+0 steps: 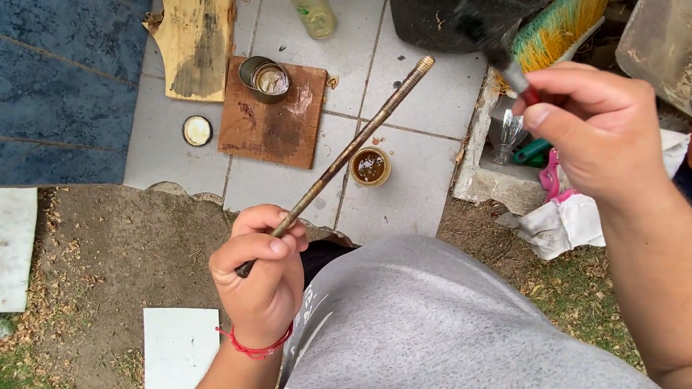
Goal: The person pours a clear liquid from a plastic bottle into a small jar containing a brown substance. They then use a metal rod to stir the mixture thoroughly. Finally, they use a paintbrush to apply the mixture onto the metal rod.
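Note:
My left hand [259, 270] grips the lower end of a long rusty threaded metal rod [350, 148], which slants up and to the right over the tiled floor. A red string bracelet circles that wrist. My right hand [595, 127] is raised at the right and pinches a small paintbrush [493, 40] with a red handle, metal ferrule and dark bristles; the brush is blurred. The bristles are apart from the rod's tip. Below the rod sits a small open tin of brown liquid [370, 166].
A brown wooden board [273, 126] carries an open metal can [266, 79]; a round lid [197, 130] lies beside it. A plank [194, 37], bottle [309, 4], black bucket [446, 2], green-yellow broom head [561, 25], rags [561, 221] and white tile [180, 347] surround me.

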